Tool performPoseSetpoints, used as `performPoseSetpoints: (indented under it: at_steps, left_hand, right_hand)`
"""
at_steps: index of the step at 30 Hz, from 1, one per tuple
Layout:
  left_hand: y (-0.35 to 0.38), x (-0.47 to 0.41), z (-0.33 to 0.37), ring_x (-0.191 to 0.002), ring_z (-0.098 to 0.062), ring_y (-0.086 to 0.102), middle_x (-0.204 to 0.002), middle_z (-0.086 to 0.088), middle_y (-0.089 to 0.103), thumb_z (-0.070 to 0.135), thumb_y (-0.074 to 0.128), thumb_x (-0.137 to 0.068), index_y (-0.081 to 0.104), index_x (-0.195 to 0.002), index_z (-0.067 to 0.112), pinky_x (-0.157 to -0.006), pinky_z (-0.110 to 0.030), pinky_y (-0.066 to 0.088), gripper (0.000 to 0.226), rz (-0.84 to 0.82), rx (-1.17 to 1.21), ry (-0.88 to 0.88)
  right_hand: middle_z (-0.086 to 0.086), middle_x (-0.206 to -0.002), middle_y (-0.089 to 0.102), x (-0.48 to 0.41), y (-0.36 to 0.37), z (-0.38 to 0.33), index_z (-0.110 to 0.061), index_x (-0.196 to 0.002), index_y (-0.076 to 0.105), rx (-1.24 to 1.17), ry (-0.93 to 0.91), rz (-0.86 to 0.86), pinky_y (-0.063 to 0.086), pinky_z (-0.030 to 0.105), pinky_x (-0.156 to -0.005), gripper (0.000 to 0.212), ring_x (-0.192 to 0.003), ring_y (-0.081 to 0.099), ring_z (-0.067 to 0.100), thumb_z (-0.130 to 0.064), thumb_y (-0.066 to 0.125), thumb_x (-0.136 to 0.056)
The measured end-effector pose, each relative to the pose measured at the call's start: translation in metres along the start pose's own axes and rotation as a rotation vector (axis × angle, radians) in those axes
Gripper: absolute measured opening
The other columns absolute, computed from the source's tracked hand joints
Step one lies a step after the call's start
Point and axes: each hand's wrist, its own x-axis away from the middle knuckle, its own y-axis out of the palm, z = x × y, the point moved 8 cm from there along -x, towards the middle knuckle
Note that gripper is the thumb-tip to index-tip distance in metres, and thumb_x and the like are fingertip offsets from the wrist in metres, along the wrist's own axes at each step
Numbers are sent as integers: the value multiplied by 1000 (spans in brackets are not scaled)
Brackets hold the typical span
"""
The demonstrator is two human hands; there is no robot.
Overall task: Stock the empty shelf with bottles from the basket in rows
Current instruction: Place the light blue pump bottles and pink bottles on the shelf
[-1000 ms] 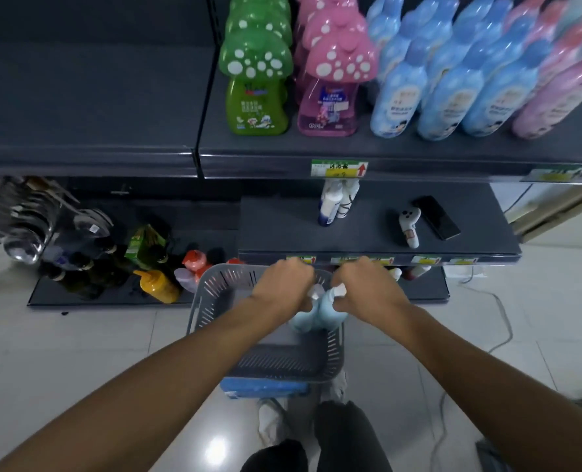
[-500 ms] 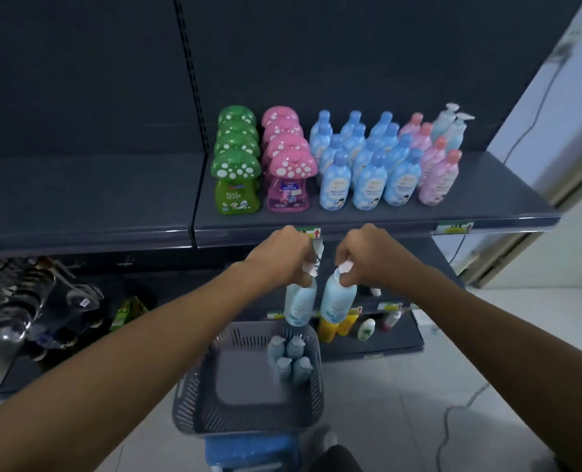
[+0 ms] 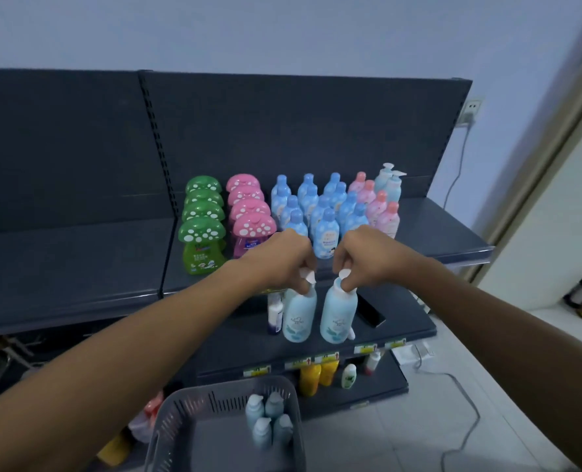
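My left hand [image 3: 291,258] grips the white pump top of a pale blue pump bottle [image 3: 298,315], which hangs below it. My right hand [image 3: 361,258] holds a second pale blue pump bottle [image 3: 338,315] the same way. Both bottles hang in front of the upper shelf's [image 3: 429,229] front edge. On that shelf stand rows of green mushroom bottles [image 3: 201,233], pink mushroom bottles [image 3: 250,218], blue bottles [image 3: 320,206], pink bottles [image 3: 380,207] and two pump bottles [image 3: 390,183] at the back right. The grey basket [image 3: 180,424] below holds several more pump bottles [image 3: 269,420].
The upper shelf is bare to the right of the pump bottles, and the left shelf section [image 3: 71,253] is bare. A lower shelf [image 3: 405,321] carries a small white bottle [image 3: 275,313] and a black phone [image 3: 371,311]. Yellow bottles [image 3: 317,373] stand below. A cable [image 3: 466,413] lies on the floor.
Both hands lifted one pump bottle each out of the basket and raised them to the level of the upper shelf's front edge. The camera tilted upward.
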Motion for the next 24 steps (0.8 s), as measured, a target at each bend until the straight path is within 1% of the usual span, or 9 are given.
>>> performPoseSetpoints:
  at_steps: [2,4,8,11,13,16,19,22,24]
  left_hand:
    - [-7,-9,9,-54,-8,43,-62,0,60,39,87,-71,57,-61,20,-61,-35,46,37,12,3,28]
    - [-13,-19,17,-54,-9,44,-60,2,58,39,87,-72,52,-58,23,-57,-32,42,41,20,16,51]
    - [-22,-44,33,-57,-7,48,-60,10,58,36,88,-73,74,-78,20,-59,-29,42,22,36,76,80]
    - [-26,-70,44,-67,-12,60,-70,7,69,32,87,-74,79,-88,19,-66,-29,49,20,41,122,99]
    - [-25,-90,51,-62,-8,55,-67,7,67,29,86,-75,80,-91,18,-64,-29,48,20,34,134,110]
    - [-25,-121,63,-50,-5,43,-51,12,52,26,85,-75,79,-83,23,-59,-29,44,10,41,159,125]
    - [-21,-155,77,-53,-9,41,-54,6,51,23,83,-75,68,-68,25,-60,-33,45,17,35,182,128]
    - [-16,-190,90,-51,-9,42,-54,4,50,24,83,-75,77,-83,16,-56,-30,40,13,39,176,124]
    - [-15,-214,98,-52,-6,44,-51,7,47,26,82,-75,77,-83,14,-60,-26,37,15,54,166,118]
  right_hand:
    - [-17,-65,62,4,-9,10,-22,-81,77,2,10,10,41,18,-57,20,-66,56,-3,-25,79,-61]
    - [-16,-65,65,8,-17,21,-21,-79,77,0,19,12,37,14,-53,18,-65,58,-3,-25,78,-62]
    - [-18,-67,67,12,-37,51,-22,-79,77,-2,58,12,41,14,-54,15,-69,62,-2,-26,79,-64]
    - [-17,-67,67,11,-54,76,-21,-77,77,3,73,23,47,18,-59,15,-71,64,1,-26,80,-64]
    - [-21,-63,65,8,-64,96,-24,-74,76,14,78,27,44,17,-57,12,-69,63,-1,-26,80,-63]
    - [-23,-58,62,0,-76,128,-32,-62,68,26,75,17,46,19,-56,13,-68,63,0,-26,80,-63]
    - [-24,-54,60,-10,-83,166,-32,-57,63,23,78,1,48,22,-56,18,-66,63,2,-26,80,-61]
    - [-23,-60,65,-24,-86,207,-25,-65,71,27,61,-18,54,27,-60,9,-68,66,4,-26,79,-60]
    - [-19,-65,69,-35,-89,230,-24,-72,75,22,38,-32,58,29,-65,13,-72,68,5,-26,80,-61]
